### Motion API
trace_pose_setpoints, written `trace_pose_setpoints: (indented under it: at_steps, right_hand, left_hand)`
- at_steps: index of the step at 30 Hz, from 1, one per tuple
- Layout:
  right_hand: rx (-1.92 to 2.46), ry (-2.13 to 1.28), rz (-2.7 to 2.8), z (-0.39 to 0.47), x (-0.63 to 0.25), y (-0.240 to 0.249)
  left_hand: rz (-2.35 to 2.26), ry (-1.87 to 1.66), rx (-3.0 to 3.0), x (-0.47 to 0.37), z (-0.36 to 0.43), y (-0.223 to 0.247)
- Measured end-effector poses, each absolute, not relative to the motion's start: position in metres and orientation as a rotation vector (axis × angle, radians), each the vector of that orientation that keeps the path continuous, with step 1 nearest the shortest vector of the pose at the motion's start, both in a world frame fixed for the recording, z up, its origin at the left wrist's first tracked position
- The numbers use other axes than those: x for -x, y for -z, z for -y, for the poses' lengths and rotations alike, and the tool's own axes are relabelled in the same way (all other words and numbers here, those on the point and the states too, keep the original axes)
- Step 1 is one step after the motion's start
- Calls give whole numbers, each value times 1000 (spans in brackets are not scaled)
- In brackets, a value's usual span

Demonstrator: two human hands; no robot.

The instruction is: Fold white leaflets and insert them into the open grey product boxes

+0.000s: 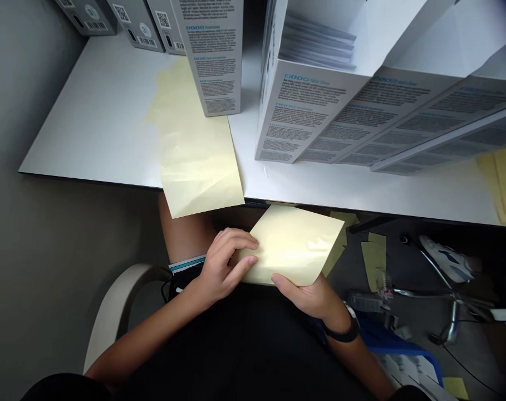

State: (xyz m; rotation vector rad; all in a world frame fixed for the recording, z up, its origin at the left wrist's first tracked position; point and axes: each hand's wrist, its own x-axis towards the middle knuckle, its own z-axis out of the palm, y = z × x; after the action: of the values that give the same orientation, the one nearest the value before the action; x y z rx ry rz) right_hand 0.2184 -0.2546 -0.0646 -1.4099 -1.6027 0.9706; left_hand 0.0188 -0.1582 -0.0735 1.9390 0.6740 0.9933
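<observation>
A pale yellow paper sheet (292, 242) with a slight sheen is held above my lap, just in front of the table edge. My right hand (305, 292) grips its lower right side, thumb on top and the other fingers hidden beneath. On the sheet's left side lies my left hand (227, 264), bent fingers and thumb close together on the paper; whether anything small is between the tips cannot be seen. Another yellow sheet (198, 172) lies on the table and overhangs the edge, with a tall printed box (219, 72) standing on its far part.
On the white table (89, 111), open boxes (311, 111) stand in a row at right, one holding stacked leaflets (317, 42). Grey boxes (138, 28) line the back left. Yellow paper (505, 189) lies far right; more scraps (373, 259) are on the floor by a chair base (453, 317).
</observation>
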Motion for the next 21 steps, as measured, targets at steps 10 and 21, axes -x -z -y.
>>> trace_pose_setpoints:
  at_steps: [10, 21]
  right_hand:
    - [1455, -952, 1545, 262, -226, 65]
    - [1727, -727, 909, 337, -313, 42]
  left_hand:
    - [-571, -1265, -1692, -17, 154, 78]
    - [-210, -1143, -1472, -19, 132, 50]
